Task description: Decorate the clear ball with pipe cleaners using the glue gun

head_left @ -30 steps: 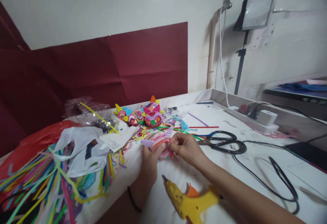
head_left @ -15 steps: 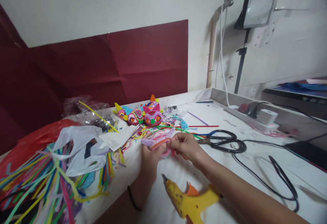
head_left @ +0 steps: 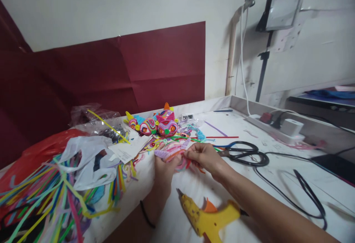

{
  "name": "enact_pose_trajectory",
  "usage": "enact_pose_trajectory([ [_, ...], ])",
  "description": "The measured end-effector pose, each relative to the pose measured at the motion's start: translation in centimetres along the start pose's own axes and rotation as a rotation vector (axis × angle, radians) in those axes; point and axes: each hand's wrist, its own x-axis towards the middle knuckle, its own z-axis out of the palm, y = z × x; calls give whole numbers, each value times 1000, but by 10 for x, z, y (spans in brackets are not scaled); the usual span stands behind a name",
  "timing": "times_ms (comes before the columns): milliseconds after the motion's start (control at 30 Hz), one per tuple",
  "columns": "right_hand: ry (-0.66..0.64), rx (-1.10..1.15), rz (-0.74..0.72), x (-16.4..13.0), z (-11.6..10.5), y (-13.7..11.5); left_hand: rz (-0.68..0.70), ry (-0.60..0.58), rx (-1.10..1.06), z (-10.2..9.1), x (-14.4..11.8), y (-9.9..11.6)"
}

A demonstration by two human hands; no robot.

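Between my hands is a pink and lilac piece made of pipe cleaners (head_left: 173,147), with purple ear-like ends. My left hand (head_left: 165,171) is closed round its lower left side, thumb on top. At its right side, my right hand (head_left: 203,158) pinches an orange pipe cleaner (head_left: 176,155) that runs along the piece; the fingertips partly hide it. A yellow glue gun (head_left: 206,217) lies on the table just below my hands, its nozzle pointing up and left. Behind the piece sit several colourful pipe-cleaner animal heads (head_left: 166,125).
Black-handled scissors (head_left: 246,154) lie right of my hands, beside a black cable (head_left: 283,195). Bundled loose pipe cleaners (head_left: 52,202) and a white plastic bag (head_left: 94,172) fill the left. A power strip (head_left: 277,132) runs along the right edge. A white card (head_left: 130,150) lies behind.
The view has shifted very slightly. Both hands stay on the pink piece, and an orange end shows a little more below my right hand.
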Motion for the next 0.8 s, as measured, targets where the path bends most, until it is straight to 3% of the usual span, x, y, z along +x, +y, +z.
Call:
enact_pose_trajectory([
  [167, -68, 4, -31, -6, -7, -13, -25, 2, -28, -1, 0, 1],
  [367, -150, 23, -115, 1, -7, -9, -66, -30, -51, -3, 4, -6],
  [800, -117, -352, -387, 14, -13, -6, -292, -129, -102, -10, 4, 6],
])
